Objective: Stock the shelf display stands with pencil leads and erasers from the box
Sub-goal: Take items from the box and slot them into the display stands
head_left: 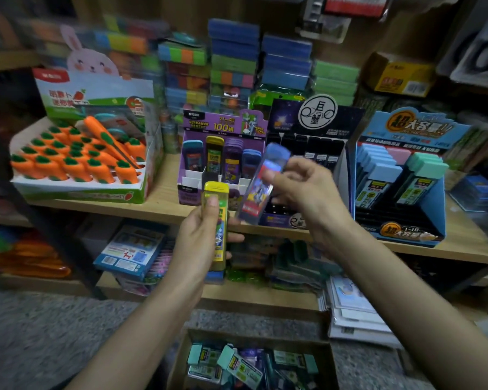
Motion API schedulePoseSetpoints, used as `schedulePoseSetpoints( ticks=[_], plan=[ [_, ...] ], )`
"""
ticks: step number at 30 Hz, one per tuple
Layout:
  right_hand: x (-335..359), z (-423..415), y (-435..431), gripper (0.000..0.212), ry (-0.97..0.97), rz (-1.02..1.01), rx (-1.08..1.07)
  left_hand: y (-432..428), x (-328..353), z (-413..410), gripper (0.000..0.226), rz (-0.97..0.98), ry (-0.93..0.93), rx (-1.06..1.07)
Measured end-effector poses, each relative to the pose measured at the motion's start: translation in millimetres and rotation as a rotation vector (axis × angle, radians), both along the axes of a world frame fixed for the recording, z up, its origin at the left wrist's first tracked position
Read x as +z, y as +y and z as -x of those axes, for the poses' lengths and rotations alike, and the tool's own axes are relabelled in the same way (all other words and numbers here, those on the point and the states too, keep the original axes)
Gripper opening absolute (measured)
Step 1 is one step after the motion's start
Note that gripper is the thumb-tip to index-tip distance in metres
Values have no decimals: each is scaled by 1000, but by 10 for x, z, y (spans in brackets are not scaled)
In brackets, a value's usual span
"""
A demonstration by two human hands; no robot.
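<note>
Wooden shelf (164,204) carries the purple display stand (223,128); cardboard box (181,358) of stock on the floor, cut off at the bottom. Left hand (200,240) grips yellow lead case (219,220) upright, right hand (302,190) pinches blue lead case (265,181), tilted, blurred. Best seat blue upright in a front slot; slots partly hidden behind both cases
</note>
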State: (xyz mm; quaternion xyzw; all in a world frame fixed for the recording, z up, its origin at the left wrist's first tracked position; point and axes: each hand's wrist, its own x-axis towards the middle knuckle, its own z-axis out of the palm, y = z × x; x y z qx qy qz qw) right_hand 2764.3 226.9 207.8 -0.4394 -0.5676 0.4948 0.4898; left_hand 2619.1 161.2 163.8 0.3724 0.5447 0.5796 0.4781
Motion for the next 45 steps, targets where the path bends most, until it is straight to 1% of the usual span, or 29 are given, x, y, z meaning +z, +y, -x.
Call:
schedulePoseSetpoints(
  ticks=[3, 6, 9, 14, 16, 18, 20, 22, 24, 25, 26, 28, 29, 30, 32, 35, 38, 40, 41, 43, 45],
  plan=[
    [111, 80, 290, 17, -127, -193, -105, 20, -5, 135, 37, 9, -12, 58],
    [122, 180, 489, 32, -288, -415, -123, 26, -14, 193, 39, 13, -1, 88],
    [41, 206, 639, 40, -491, -576, -131, 21, -12, 210, 38, 12, -29, 79],
    [-151, 199, 808, 41, -699, -717, -212, 17, 22, 206, 39, 31, -148, 32],
    [-234, 196, 844, 37, -802, -763, -263, 20, 36, 202, 39, 41, -171, 12],
    [-291, 182, 851, 31, -910, -757, -303, 20, 44, 199, 38, 42, -175, 0],
    [-311, 180, 822, 31, -971, -728, -310, 16, 44, 200, 37, 41, -191, -8],
    [-270, 185, 743, 34, -939, -679, -292, 19, 43, 193, 36, 37, -196, -16],
    [-196, 208, 594, 25, -835, -631, -243, 23, 40, 175, 35, 24, -175, -18],
    [-151, 230, 490, 18, -759, -580, -178, 24, 36, 165, 34, 11, -158, -20],
    [-109, 262, 378, 17, -660, -487, -71, 26, 33, 152, 31, -4, -140, -25],
    [-33, 330, 165, 30, -432, -250, 168, 23, 35, 129, 26, -26, -113, -36],
    [-2, 358, 86, 30, -351, -166, 245, 19, 38, 123, 25, -33, -110, -36],
    [27, 381, 27, 24, -297, -112, 290, 16, 43, 122, 24, -38, -114, -30],
    [82, 408, -29, 6, -234, -47, 322, 11, 59, 138, 25, -50, -115, -13],
    [199, 388, 40, 9, -134, -33, 270, 16, 85, 199, 35, -58, -60, 51],
    [397, 348, 250, 11, -64, -136, 105, 49, 82, 340, 35, -78, -39, 195],
    [475, 361, 422, 15, -82, -231, 5, 59, 74, 430, 37, -79, -4, 230],
    [477, 396, 497, 14, -148, -279, -27, 59, 65, 461, 38, -74, 10, 232],
    [407, 501, 614, 9, -388, -390, -65, 52, 50, 492, 38, -69, 23, 211],
    [300, 605, 686, 12, -565, -488, -96, 48, 39, 495, 38, -71, 35, 181]
  ],
)
